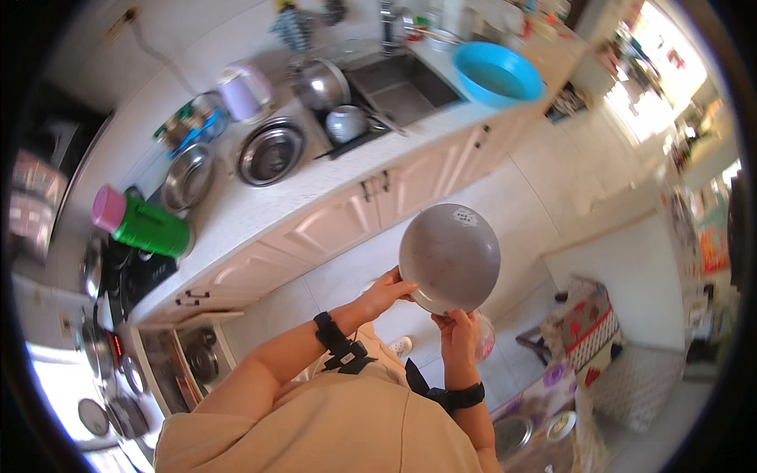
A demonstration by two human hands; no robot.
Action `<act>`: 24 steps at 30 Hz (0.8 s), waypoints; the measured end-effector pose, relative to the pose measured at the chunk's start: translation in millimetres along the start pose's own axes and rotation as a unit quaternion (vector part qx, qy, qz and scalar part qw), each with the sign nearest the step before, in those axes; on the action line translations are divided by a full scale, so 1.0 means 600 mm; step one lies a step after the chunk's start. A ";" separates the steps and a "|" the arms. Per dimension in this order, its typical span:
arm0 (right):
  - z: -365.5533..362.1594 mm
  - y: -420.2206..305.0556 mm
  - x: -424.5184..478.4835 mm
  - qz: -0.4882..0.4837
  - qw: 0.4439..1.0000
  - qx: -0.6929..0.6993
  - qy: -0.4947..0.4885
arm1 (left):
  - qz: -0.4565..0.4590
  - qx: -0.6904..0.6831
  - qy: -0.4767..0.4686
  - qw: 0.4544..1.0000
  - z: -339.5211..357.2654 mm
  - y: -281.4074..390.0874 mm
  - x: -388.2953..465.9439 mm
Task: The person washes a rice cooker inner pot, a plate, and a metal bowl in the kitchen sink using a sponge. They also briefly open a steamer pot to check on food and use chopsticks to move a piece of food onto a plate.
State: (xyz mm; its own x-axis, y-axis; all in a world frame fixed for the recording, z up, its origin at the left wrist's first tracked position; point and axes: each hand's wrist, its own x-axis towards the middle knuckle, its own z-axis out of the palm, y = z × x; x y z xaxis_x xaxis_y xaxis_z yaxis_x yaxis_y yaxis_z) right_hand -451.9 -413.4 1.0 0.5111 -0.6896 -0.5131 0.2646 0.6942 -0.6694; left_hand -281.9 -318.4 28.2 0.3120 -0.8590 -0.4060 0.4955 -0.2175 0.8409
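Note:
A round grey dish with a white patterned mark near its far edge is held out in front of me. My left hand grips its near left rim, thumb on the visible face. At the nearest part of the rim, my right hand pinches the edge. Each wrist wears a black strap. Just behind my right hand, a clear thing with pink and red patterning is partly hidden; its kind cannot be told. Beyond the dish are pale cabinet doors and the tiled floor.
The counter holds a green thermos, nested metal basins, a purple kettle and a blue basin beside the sink. An open drawer juts out at left. A table with a flowered cover stands close at right.

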 end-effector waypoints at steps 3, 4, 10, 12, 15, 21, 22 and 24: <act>0.107 0.033 0.017 0.059 0.994 -0.045 -0.083 | 0.039 -0.073 0.083 0.993 -0.094 0.014 -0.051; 0.142 0.047 0.023 0.071 0.990 -0.060 -0.105 | 0.045 -0.092 0.110 0.989 -0.125 0.017 -0.066; 0.361 0.139 0.075 0.132 0.945 -0.190 -0.231 | 0.126 -0.186 0.214 0.951 -0.319 0.055 -0.135; 0.436 0.171 0.099 0.154 0.918 -0.235 -0.280 | 0.155 -0.217 0.270 0.925 -0.377 0.076 -0.152; 0.528 0.205 0.146 0.166 0.871 -0.299 -0.352 | 0.178 -0.244 0.340 0.891 -0.451 0.121 -0.182; 0.657 0.265 0.264 -0.158 0.717 -0.571 -0.367 | 0.194 -0.205 0.415 0.865 -0.543 0.176 -0.213; 0.672 0.279 0.289 -0.211 0.672 -0.601 -0.377 | 0.200 -0.209 0.418 0.861 -0.550 0.178 -0.213; 0.693 0.306 0.342 -0.299 0.565 -0.664 -0.388 | 0.192 -0.228 0.424 0.855 -0.560 0.179 -0.208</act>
State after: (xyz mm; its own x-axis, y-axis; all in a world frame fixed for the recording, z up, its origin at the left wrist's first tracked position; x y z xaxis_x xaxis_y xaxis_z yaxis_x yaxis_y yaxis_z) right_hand 41.9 -341.6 -4.0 0.9960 -0.0626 0.0634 -0.0034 -0.7378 -0.6750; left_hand 4.6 -79.1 48.7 0.9028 -0.1398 -0.4067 0.4285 0.3740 0.8225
